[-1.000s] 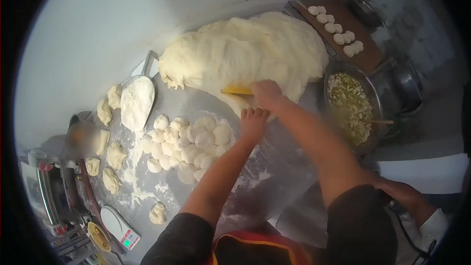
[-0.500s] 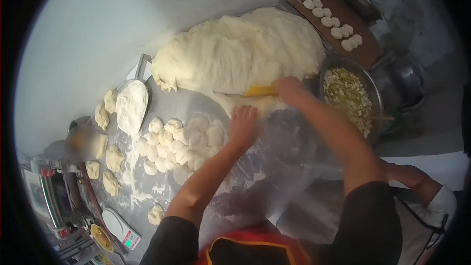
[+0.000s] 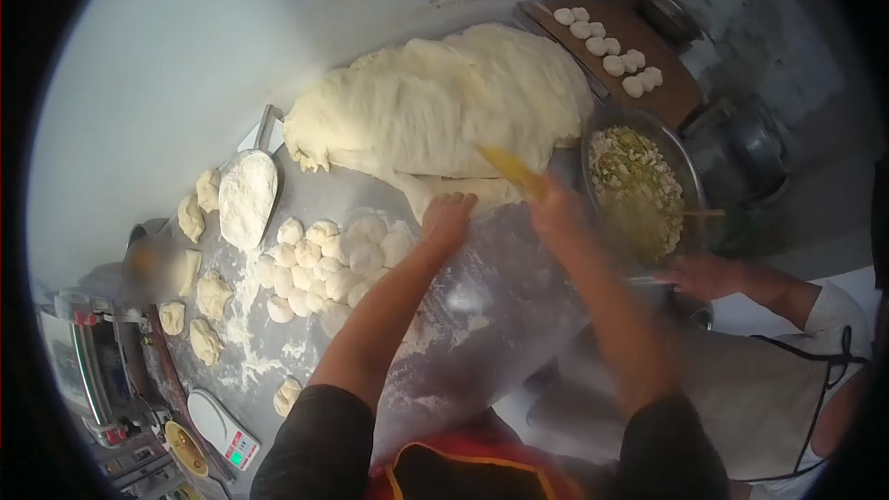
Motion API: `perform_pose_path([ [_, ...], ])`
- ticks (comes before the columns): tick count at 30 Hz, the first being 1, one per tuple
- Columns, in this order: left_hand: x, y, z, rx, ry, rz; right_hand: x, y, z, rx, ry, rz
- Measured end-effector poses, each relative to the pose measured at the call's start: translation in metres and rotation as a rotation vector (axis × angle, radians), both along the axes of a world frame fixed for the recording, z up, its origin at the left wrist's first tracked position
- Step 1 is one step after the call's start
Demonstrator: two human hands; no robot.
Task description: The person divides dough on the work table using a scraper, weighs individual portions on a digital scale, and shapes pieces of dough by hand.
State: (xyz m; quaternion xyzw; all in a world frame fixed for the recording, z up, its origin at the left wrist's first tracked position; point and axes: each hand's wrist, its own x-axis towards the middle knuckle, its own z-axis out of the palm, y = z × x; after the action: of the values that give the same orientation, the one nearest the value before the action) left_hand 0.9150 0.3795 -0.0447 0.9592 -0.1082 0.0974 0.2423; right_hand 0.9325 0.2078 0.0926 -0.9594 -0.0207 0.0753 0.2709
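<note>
My right hand is closed round a yellow scraper, which is tilted and blurred over the front edge of the large dough mass. A strip of dough lies along that edge, joined to the mass at its left end as far as I can see. On the strip's left part rests my left hand, fingers bent against the dough; whether they pinch it is hard to tell. Many small dough balls sit together left of my left forearm.
A bowl of chopped filling stands at right, with a co-worker's hand beside it. Dough pieces lie on a brown board. A flour scoop, loose dough lumps and a scale are at left.
My right hand has lifted the scraper off the dough and drawn back towards me. A strip now shows along the mass's front. The co-worker's hand has come to the bowl.
</note>
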Motion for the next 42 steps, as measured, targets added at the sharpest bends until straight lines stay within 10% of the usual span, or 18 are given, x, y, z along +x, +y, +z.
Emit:
perform_pose_path([
  [4, 0.009, 0.007, -0.028, -0.169, -0.011, 0.059, -0.057, -0.045, -0.083, 0.418, -0.014, -0.417],
  [10, -0.010, 0.002, 0.004, -0.049, -0.095, 0.347, -0.031, -0.056, -0.167, 0.258, -0.482, -0.456],
  [17, -0.008, 0.015, -0.035, -0.582, -0.055, 0.592, 0.006, -0.062, -0.131, 0.560, 0.308, -0.133],
  [20, -0.005, 0.042, -0.041, -0.867, 0.100, 0.657, 0.008, 0.005, -0.162, 0.758, 0.209, 0.177],
  [29, -0.050, 0.108, 0.068, -1.772, 0.619, 0.386, -0.047, 0.051, -0.071, 0.770, 0.025, 0.350],
  [35, -0.239, 0.162, 0.105, -1.720, 0.428, 0.504, -0.141, 0.056, 0.016, 0.229, -0.134, 0.831],
  [42, -0.426, 0.192, 0.153, -1.582, 0.196, 0.929, -0.222, 0.110, 0.055, 0.197, 0.337, 1.099],
])
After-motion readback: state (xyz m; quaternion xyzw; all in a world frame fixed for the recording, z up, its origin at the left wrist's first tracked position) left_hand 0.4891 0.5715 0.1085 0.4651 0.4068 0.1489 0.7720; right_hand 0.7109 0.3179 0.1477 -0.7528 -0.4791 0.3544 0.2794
